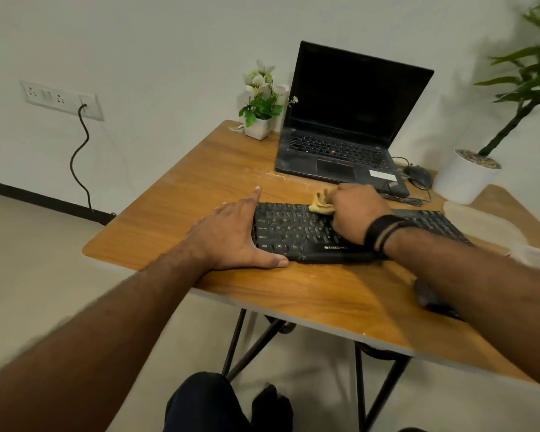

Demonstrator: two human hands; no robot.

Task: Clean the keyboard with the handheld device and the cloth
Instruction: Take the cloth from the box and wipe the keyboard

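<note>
A black keyboard (pixel 293 232) lies across the middle of the wooden table (pixel 200 188). My left hand (pixel 231 235) lies flat against the keyboard's left end, fingers straight along its far corner and thumb along its near edge. My right hand (pixel 356 210) is on the keys near the middle, gripping a bunched yellow cloth (pixel 318 203) that sticks out on its left side. A dark rounded object (pixel 430 299), partly hidden under my right forearm, lies near the table's front right edge; I cannot tell if it is the handheld device.
An open black laptop (pixel 349 129) stands behind the keyboard, with a small flower pot (pixel 259 127) to its left and a black mouse (pixel 418 177) with cable to its right. A large white plant pot (pixel 465 179) stands at the far right. A pale object (pixel 480 222) lies right of the keyboard.
</note>
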